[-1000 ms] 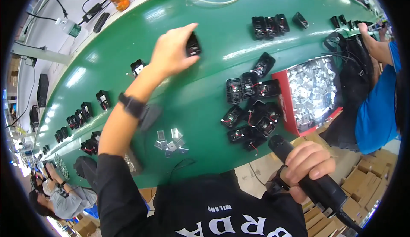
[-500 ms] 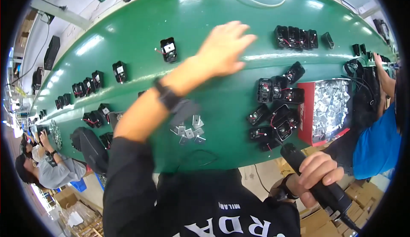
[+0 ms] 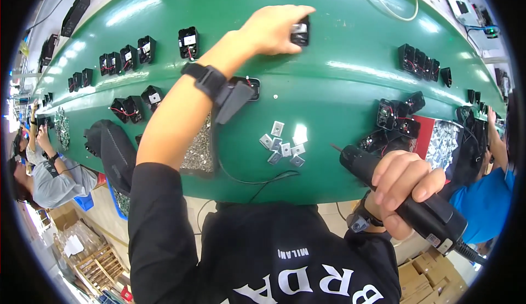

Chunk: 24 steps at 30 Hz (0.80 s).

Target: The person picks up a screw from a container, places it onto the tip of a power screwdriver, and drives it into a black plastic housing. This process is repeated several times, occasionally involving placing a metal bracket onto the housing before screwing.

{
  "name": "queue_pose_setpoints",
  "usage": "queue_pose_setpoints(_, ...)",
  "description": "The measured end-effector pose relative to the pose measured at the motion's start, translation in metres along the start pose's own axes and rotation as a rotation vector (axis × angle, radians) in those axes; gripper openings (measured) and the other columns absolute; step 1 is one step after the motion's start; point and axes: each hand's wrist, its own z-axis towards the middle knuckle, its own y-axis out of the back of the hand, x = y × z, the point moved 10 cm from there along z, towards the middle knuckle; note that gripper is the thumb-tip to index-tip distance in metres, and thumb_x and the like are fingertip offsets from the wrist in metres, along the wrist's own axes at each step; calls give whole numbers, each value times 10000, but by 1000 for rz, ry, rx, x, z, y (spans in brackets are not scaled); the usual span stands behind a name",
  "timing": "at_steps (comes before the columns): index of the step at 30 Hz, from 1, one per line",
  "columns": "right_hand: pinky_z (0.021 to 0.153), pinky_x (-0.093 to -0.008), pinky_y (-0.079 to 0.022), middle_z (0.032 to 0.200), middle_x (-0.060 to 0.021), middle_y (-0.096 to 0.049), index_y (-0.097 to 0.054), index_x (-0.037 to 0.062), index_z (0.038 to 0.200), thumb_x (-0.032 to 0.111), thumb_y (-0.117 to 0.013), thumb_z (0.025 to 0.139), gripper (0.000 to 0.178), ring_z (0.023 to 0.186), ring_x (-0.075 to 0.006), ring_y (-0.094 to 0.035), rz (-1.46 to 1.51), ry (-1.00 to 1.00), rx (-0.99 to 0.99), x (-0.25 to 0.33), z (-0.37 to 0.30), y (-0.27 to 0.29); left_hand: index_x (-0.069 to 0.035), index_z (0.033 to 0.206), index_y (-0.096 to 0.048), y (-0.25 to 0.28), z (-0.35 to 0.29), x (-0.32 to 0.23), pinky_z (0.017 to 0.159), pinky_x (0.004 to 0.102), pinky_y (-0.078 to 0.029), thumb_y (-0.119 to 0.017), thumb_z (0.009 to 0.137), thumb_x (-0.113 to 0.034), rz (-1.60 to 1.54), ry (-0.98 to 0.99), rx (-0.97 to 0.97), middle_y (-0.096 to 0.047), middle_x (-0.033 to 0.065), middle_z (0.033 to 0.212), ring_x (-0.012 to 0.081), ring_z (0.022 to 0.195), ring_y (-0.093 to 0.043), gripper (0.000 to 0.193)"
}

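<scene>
We see left hand (image 3: 274, 30) grasping black housing (image 3: 300, 32) at its ends, out over green table (image 3: 334, 112)'s far half; right hand (image 3: 408, 186) clenched round corded power tool (image 3: 435, 216). We judge housing light, stiff, slightly slippery: take outer walls, spare fragile insides.

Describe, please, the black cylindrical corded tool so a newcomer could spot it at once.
Find the glossy green tabletop and follow its near edge rightward. There, the wearer's right hand grips the black cylindrical tool. Unlike the boxy black housings beyond it, it is long and rounded, with a black cord at its end.
</scene>
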Motion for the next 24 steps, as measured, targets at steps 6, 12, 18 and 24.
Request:
queue_pose_setpoints(6,681,-356,-550,858,-37,-687,-529,111,1178,28,-797,713,542,701,-216,-696,55,-54,0,-8,1,-7,-71,1450,-465,11,-17,-25,965,446,-525,-872,739,-309,128,-32,-9,-648,148,1208,341,1133,-632,853)
queue_pose_setpoints(12,704,-335,-523,887,-17,-673,-520,139,1177,45,-790,735,526,713,-190,-676,36,-69,-29,-12,1,-4,-96,854,-668,94,-183,-48,652,415,-545,-706,812,-148,-48,445,14,-676,82,753,317,728,-679,77)
queue_pose_setpoints(18,690,-326,-527,874,-14,-671,-530,151,1155,58,-813,737,514,703,-187,-677,119,-77,92,-26,27,-34,-69,902,-685,63,-271,-49,640,395,-529,-782,795,-117,173,630,46,-628,104,816,325,730,-660,152)
queue_pose_setpoints(24,667,-288,-506,828,10,-666,-554,145,1155,67,-785,711,506,687,-144,-652,77,-97,129,-22,29,-52,-68,915,-697,81,-280,-50,660,371,-555,-731,834,-66,70,586,-207,-678,100,869,299,751,-689,87)
